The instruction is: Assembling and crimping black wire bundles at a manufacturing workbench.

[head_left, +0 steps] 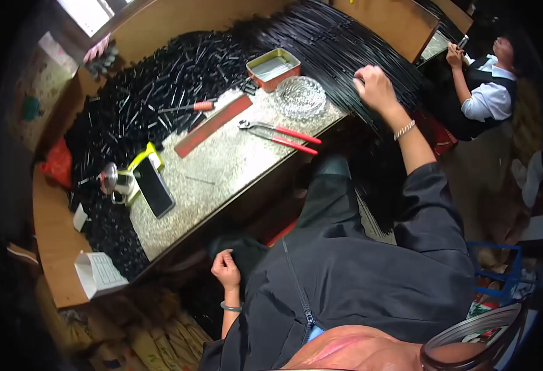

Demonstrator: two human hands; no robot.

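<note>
My right hand [376, 88] reaches over a bundle of long thin black rods [327, 38] at the back right of the bench. Its fingers are curled; whether a rod is between them is hidden. Low by my lap, off the bench's front edge, my left hand [225, 270] is closed, and nothing shows sticking out of it. Near my right hand are a clear glass dish [300, 97] and a rectangular tin [274, 67]. Pliers with red handles [288, 132] lie on the bench top [222, 167] between the two hands, touched by neither.
Short black pieces [141, 83] are heaped along the back and left. A red flat bar [212, 126], a red-handled screwdriver [202, 106], a phone [154, 193] and a metal cup [120, 180] lie about. A white paper box [100, 272] stands front left. Another person [491, 93] sits at far right.
</note>
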